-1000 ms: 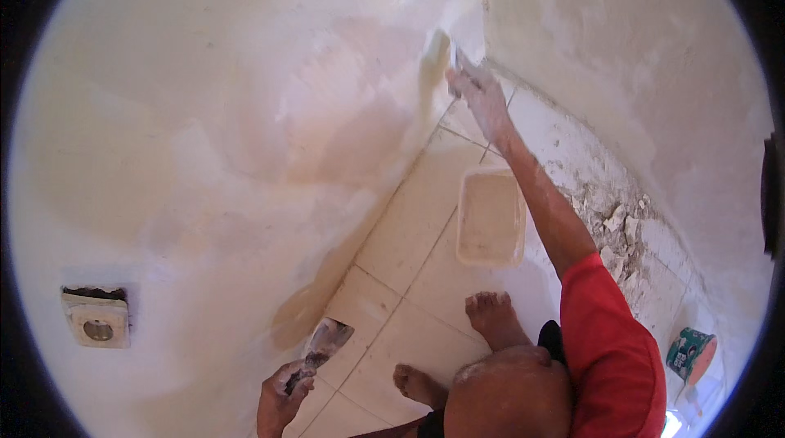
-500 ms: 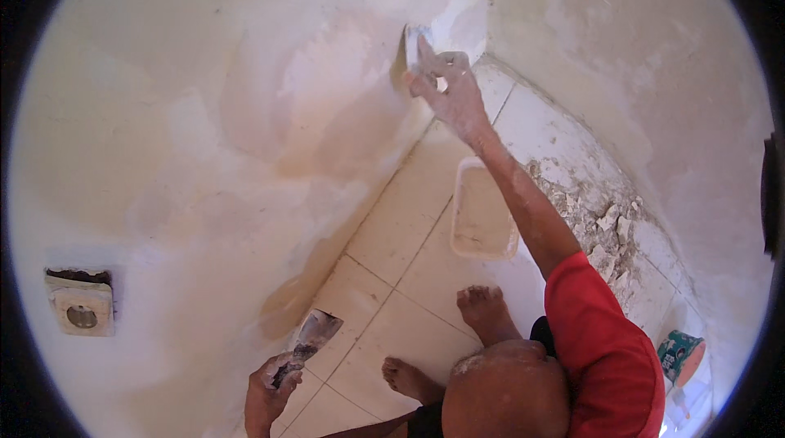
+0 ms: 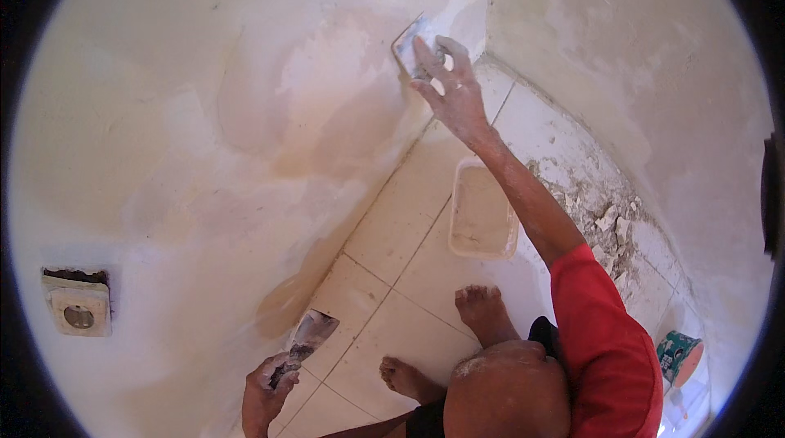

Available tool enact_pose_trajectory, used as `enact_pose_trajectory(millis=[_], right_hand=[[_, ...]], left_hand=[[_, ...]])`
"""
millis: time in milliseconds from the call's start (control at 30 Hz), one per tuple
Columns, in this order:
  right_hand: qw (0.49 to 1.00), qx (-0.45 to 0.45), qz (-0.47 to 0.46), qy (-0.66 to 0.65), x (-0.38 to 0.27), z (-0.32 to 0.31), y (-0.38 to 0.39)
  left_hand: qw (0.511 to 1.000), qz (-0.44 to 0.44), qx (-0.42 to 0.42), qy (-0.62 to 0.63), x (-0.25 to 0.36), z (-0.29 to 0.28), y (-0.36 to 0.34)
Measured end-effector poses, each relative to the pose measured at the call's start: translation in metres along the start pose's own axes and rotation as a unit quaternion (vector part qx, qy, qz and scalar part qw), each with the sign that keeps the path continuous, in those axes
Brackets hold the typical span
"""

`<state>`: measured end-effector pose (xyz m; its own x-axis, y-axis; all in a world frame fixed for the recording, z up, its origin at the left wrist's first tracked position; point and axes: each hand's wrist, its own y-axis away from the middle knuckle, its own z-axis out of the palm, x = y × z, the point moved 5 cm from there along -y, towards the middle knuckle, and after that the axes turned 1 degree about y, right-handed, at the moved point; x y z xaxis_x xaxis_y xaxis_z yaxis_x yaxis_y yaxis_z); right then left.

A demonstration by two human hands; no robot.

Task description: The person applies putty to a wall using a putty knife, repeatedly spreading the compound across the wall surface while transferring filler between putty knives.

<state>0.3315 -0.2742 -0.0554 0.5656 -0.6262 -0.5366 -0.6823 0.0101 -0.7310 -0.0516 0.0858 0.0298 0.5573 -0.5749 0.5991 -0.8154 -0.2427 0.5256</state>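
My right hand (image 3: 458,98) grips a flat filling blade (image 3: 413,41) pressed on the pale, patchily plastered wall (image 3: 311,94), near the inside corner. My fingers are dusty with white filler, with the index finger along the blade. Low at the left, my left hand (image 3: 270,381) holds a putty knife (image 3: 315,327) by its handle, its smeared metal blade pointing up and right, over the floor near the wall's foot. A cream plastic tray (image 3: 455,209) lies on the tiles beside my right forearm, with beige residue inside.
My bare feet (image 3: 482,311) stand on the tiled floor (image 3: 384,229). Rubble (image 3: 613,225) lies along the right wall (image 3: 654,70). A green tub (image 3: 680,356) is tipped at lower right. A socket (image 3: 80,311) sits in a rough wall opening at left. A dark object (image 3: 769,193) is at the far right.
My right hand and blade have moved left and slightly up along the wall from the corner, and the blade has turned to a slant. My left hand still holds its knife, slightly shifted in view.
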Motion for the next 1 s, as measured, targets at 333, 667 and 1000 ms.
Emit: enact_pose_trajectory(millis=[333, 667, 1000], right_hand=[[0.982, -0.096, 0.159, -0.026, 0.032, 0.007, 0.031], [0.936, -0.103, 0.289, -0.172, -0.017, 0.014, 0.004], [1.000, 0.007, 0.013, -0.005, -0.026, -0.005, 0.012]], left_hand=[[1.000, 0.008, -0.015, -0.005, 0.006, 0.001, -0.001], [0.999, 0.037, -0.005, -0.014, 0.005, 0.000, -0.001], [0.998, 0.050, -0.007, -0.022, 0.014, 0.001, -0.003]])
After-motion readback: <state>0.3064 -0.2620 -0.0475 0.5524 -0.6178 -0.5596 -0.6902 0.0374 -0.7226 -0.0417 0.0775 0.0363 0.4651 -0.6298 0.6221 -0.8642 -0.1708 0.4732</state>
